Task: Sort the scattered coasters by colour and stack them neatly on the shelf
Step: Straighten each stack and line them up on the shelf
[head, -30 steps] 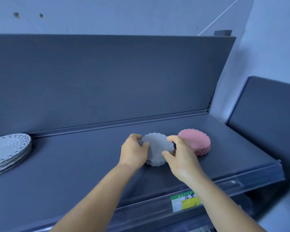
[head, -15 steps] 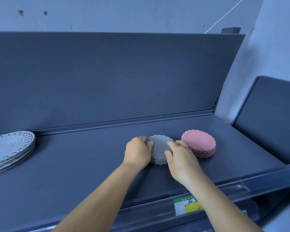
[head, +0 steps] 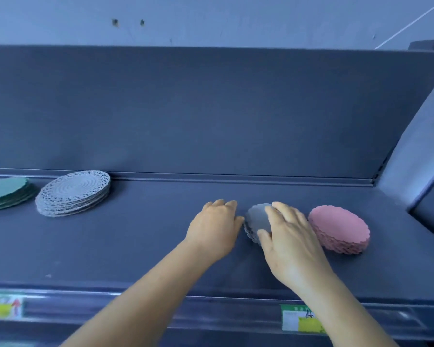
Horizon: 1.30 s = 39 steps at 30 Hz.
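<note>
A: We judged the risk was our right hand [head: 290, 236], lying flat with fingers spread on the grey stack [head: 256, 221], skewing it or bumping the pink stack [head: 340, 229] just to its right.

B: Our left hand [head: 214, 229], loosely curled and empty, touched the grey stack's left edge. That stack looked thin, scalloped and slightly fanned.

A stack of grey scalloped coasters [head: 257, 221] is being kept flat on the dark shelf [head: 140, 246], just beside a stack of pink scalloped coasters [head: 340, 229]. Far to the left, a stack of grey lace-edged coasters [head: 73, 192] and a stack of green coasters [head: 6, 192] are being displayed near the back.
</note>
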{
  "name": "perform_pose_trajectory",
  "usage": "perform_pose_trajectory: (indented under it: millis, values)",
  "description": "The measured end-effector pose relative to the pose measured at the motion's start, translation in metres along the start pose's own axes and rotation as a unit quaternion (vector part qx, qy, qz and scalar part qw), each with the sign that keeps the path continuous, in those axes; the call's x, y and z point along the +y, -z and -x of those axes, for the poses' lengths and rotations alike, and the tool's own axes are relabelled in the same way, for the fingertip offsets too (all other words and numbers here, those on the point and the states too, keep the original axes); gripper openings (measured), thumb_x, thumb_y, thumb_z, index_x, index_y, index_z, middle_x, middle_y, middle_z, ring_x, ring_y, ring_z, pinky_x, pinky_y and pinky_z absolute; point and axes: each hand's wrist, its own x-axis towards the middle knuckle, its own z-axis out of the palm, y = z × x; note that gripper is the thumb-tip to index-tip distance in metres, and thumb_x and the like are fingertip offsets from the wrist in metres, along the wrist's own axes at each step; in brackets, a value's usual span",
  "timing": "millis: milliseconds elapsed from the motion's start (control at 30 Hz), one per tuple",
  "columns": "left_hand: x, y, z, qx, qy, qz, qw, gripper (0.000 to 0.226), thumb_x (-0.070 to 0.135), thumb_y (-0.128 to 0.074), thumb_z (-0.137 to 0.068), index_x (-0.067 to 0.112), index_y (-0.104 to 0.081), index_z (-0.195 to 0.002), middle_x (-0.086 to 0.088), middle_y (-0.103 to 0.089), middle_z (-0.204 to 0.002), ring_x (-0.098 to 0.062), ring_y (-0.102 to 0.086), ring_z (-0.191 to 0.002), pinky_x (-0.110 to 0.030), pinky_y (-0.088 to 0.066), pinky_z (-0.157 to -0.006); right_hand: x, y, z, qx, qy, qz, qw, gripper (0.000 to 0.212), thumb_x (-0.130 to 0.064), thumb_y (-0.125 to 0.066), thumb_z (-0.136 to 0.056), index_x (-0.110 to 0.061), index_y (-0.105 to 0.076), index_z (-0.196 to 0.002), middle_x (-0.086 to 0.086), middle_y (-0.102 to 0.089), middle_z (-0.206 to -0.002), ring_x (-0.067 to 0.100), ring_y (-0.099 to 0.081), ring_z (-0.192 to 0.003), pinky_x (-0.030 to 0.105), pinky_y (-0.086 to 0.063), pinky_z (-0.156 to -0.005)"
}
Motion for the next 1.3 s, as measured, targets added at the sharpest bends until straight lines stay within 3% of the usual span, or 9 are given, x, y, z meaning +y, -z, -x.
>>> perform_pose_trajectory:
  millis: [67, 300, 533, 933, 1067, 1300]
  values:
    - [-0.014, 0.009, 0.012, 0.009, 0.011, -0.025, 1.000, 0.034, 0.033, -0.037, -0.099, 0.013, -0.047, -0.125, -0.003, -0.053, -0.113, -0.022, -0.046, -0.109, -0.031, -0.043, -0.080, -0.014, -0.002, -0.002, -0.015, 0.025, -0.023, 0.999, 0.054, -0.037, -0.034, -0.099, -0.020, -0.020, -0.148, -0.007, -0.015, -0.156, 0.014, -0.012, -0.144, 0.026, -0.010, -0.116]
    - [-0.088, 0.041, 0.058, 0.032, 0.073, -0.052, 0.995, 0.046, 0.040, -0.039, -0.097, 0.022, -0.038, -0.139, 0.003, -0.048, -0.132, -0.018, -0.041, -0.124, -0.029, -0.040, -0.093, -0.078, -0.020, -0.006, -0.063, 0.109, -0.056, 0.990, 0.057, -0.040, -0.035, -0.098, -0.023, -0.016, -0.149, -0.011, -0.017, -0.155, 0.011, -0.013, -0.143, 0.026, -0.014, -0.116]
    - [-0.184, 0.079, 0.107, 0.064, 0.096, -0.058, 0.992, 0.049, 0.041, -0.039, -0.097, 0.027, -0.032, -0.143, 0.006, -0.044, -0.138, -0.016, -0.039, -0.128, -0.027, -0.038, -0.095, -0.180, -0.044, -0.003, -0.090, 0.159, -0.075, 0.980, 0.056, -0.041, -0.038, -0.098, -0.024, -0.020, -0.148, -0.013, -0.020, -0.154, 0.011, -0.015, -0.143, 0.025, -0.016, -0.114]
    - [-0.368, 0.148, 0.173, 0.084, 0.107, -0.046, 0.990, 0.053, 0.040, -0.041, -0.097, 0.027, -0.025, -0.146, 0.005, -0.043, -0.139, -0.017, -0.038, -0.129, -0.026, -0.037, -0.098, -0.370, -0.095, -0.005, -0.101, 0.166, -0.111, 0.975, 0.052, -0.041, -0.043, -0.095, -0.026, -0.029, -0.144, -0.014, -0.030, -0.148, 0.010, -0.023, -0.137, 0.024, -0.024, -0.108]
    - [-0.415, 0.164, 0.176, 0.083, 0.126, -0.046, 0.987, 0.055, 0.038, -0.043, -0.096, 0.025, -0.024, -0.146, 0.003, -0.044, -0.139, -0.020, -0.039, -0.128, -0.027, -0.037, -0.099, -0.412, -0.104, -0.020, -0.119, 0.183, -0.106, 0.970, 0.053, -0.040, -0.044, -0.095, -0.025, -0.029, -0.144, -0.011, -0.032, -0.148, 0.011, -0.025, -0.137, 0.024, -0.024, -0.108]
    - [-0.474, 0.176, 0.148, 0.068, 0.166, -0.022, 0.983, 0.059, 0.040, -0.044, -0.096, 0.023, -0.022, -0.147, -0.002, -0.045, -0.138, -0.023, -0.039, -0.129, -0.032, -0.037, -0.100, -0.466, -0.121, -0.076, -0.145, 0.175, -0.101, 0.969, 0.058, -0.041, -0.047, -0.093, -0.023, -0.026, -0.144, -0.002, -0.035, -0.148, 0.019, -0.032, -0.136, 0.034, -0.030, -0.110]
